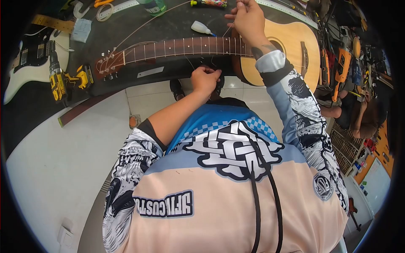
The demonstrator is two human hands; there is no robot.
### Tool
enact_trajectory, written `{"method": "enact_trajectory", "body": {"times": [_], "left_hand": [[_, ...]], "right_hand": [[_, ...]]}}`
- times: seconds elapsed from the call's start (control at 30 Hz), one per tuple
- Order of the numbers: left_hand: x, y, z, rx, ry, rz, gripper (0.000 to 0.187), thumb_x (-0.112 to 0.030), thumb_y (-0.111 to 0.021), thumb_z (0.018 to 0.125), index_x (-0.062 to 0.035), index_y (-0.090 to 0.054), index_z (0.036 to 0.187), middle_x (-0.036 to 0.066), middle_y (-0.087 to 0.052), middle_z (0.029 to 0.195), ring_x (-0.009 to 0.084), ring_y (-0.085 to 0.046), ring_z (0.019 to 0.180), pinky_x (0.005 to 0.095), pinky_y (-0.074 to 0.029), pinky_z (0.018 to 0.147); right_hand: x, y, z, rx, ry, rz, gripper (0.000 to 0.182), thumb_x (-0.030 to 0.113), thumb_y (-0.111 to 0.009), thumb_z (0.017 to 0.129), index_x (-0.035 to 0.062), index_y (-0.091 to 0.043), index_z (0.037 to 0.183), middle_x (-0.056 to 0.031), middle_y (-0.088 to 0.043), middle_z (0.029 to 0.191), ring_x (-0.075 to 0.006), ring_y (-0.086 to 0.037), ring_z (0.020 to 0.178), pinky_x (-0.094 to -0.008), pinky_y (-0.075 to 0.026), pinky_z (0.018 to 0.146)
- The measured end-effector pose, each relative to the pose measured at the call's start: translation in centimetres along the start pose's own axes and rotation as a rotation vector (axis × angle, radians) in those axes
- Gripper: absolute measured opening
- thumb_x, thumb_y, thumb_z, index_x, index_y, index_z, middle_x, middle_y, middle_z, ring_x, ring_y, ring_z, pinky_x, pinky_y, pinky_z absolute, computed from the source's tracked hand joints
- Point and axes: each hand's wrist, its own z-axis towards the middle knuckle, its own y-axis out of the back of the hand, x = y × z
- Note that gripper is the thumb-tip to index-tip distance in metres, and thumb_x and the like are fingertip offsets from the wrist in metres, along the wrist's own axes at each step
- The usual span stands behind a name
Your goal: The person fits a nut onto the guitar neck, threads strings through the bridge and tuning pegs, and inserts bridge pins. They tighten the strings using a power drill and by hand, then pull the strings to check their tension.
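Observation:
An acoustic guitar (310, 42) lies face up across the bench, its body on the right and its headstock (110, 63) on the left. In front of the neck (185, 47), my left hand (206, 80) is closed in a pinch, with a thin guitar string (190, 63) running up from the fingers. My right hand (249, 23) is raised over the neck's upper end, thumb and finger pinched together. A thin line runs down from near it, but what the pinch holds is too small to make out. One loose string arcs from the headstock toward the back of the bench.
Behind the neck lies a white dropper bottle (201, 28). A green bottle (154, 6) and a long ruler (291, 15) are farther back. At left are a yellow cordless drill (57, 78) and a white electric guitar (23, 76). Another person (358, 111) is at right.

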Motion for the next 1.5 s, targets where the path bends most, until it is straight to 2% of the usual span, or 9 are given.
{"method": "enact_trajectory", "body": {"times": [0.23, 0.43, 0.63, 0.73, 0.83, 1.03, 1.13, 1.23, 1.5], "left_hand": [[1.4, -0.4, 1.6, -0.019, -0.039, -0.168, 0.023, -0.007, -0.082, 0.084, -0.0009, -0.060, 0.081, 0.009, -0.068, 0.078, 0.0140, -0.067, 0.065, 0.0291, -0.050, 0.060], [1.1, 0.0, 1.1, -0.003, 0.003, -0.253, 0.026, -0.010, -0.085, 0.082, -0.0032, -0.060, 0.081, 0.008, -0.067, 0.075, 0.0126, -0.064, 0.064, 0.0286, -0.047, 0.061], [0.1, 0.2, 0.2, 0.026, 0.075, -0.269, 0.023, -0.012, -0.082, 0.085, -0.0030, -0.061, 0.084, 0.006, -0.066, 0.074, 0.0114, -0.062, 0.064, 0.0262, -0.045, 0.060], [1.9, 0.1, 1.3, 0.096, 0.121, -0.416, 0.027, -0.012, -0.084, 0.083, -0.0022, -0.059, 0.087, 0.007, -0.064, 0.077, 0.0144, -0.063, 0.061, 0.0297, -0.045, 0.057], [3.0, 0.3, 1.9, 0.122, 0.176, -0.388, 0.027, -0.014, -0.082, 0.085, -0.0026, -0.059, 0.093, 0.008, -0.066, 0.080, 0.0143, -0.062, 0.061, 0.0302, -0.043, 0.054], [4.1, -0.8, 1.9, 0.070, 0.133, -0.472, 0.023, -0.018, -0.071, 0.098, -0.0019, -0.054, 0.096, 0.014, -0.075, 0.090, 0.0165, -0.069, 0.065, 0.0274, -0.046, 0.054], [3.8, -0.6, 1.9, 0.046, 0.151, -0.528, 0.022, -0.016, -0.067, 0.100, 0.0000, -0.053, 0.099, 0.018, -0.076, 0.096, 0.0160, -0.070, 0.066, 0.0252, -0.047, 0.054], [4.0, -0.5, 2.1, 0.116, 0.140, -0.543, 0.023, -0.016, -0.066, 0.100, 0.0009, -0.056, 0.112, 0.016, -0.076, 0.099, 0.0144, -0.071, 0.070, 0.0256, -0.048, 0.058], [2.7, -0.1, 1.0, 0.074, 0.069, -0.346, 0.027, -0.015, -0.071, 0.098, 0.0043, -0.066, 0.116, 0.012, -0.076, 0.098, 0.0125, -0.070, 0.071, 0.0249, -0.048, 0.060]], "right_hand": [[-0.4, -0.1, 0.1, 0.014, 0.046, -0.014, 0.012, 0.014, -0.048, 0.110, 0.0070, -0.056, 0.115, -0.0047, -0.060, 0.081, -0.0165, -0.067, 0.067, -0.0301, -0.054, 0.054], [-2.0, 0.5, -1.3, 0.109, 0.396, -0.162, 0.012, 0.011, -0.051, 0.108, 0.0045, -0.060, 0.114, -0.0085, -0.065, 0.083, -0.0178, -0.065, 0.068, -0.0315, -0.059, 0.063], [-2.3, 1.0, -2.2, 0.170, 0.593, -0.279, 0.017, 0.017, -0.056, 0.106, 0.0077, -0.064, 0.119, -0.0095, -0.070, 0.086, -0.0227, -0.074, 0.079, -0.0353, -0.058, 0.068], [-2.7, 1.5, -2.3, 0.177, 0.703, -0.361, 0.015, 0.013, -0.058, 0.104, 0.0089, -0.063, 0.118, -0.0125, -0.070, 0.084, -0.0305, -0.074, 0.081, -0.0381, -0.056, 0.071], [-2.7, 2.1, -2.9, 0.170, 0.667, -0.392, 0.015, 0.008, -0.054, 0.106, 0.0073, -0.061, 0.119, -0.0101, -0.070, 0.088, -0.0205, -0.072, 0.082, -0.0334, -0.055, 0.075], [-2.4, 2.4, -4.5, 0.145, 0.493, -0.291, 0.014, 0.010, -0.054, 0.107, 0.0034, -0.061, 0.118, -0.0066, -0.068, 0.086, -0.0140, -0.070, 0.076, -0.0278, -0.055, 0.067], [-1.3, 2.8, -5.1, 0.137, 0.481, -0.290, 0.015, 0.011, -0.056, 0.107, 0.0033, -0.062, 0.118, -0.0068, -0.069, 0.084, -0.0139, -0.071, 0.076, -0.0282, -0.054, 0.065], [-1.3, 3.2, -4.6, 0.148, 0.491, -0.302, 0.015, 0.012, -0.056, 0.107, 0.0034, -0.062, 0.118, -0.0073, -0.069, 0.083, -0.0140, -0.071, 0.076, -0.0287, -0.055, 0.064], [0.1, 2.9, -5.4, 0.155, 0.626, -0.453, 0.015, 0.012, -0.058, 0.105, 0.0038, -0.062, 0.117, -0.0131, -0.071, 0.086, -0.0238, -0.074, 0.078, -0.0337, -0.056, 0.069]]}}
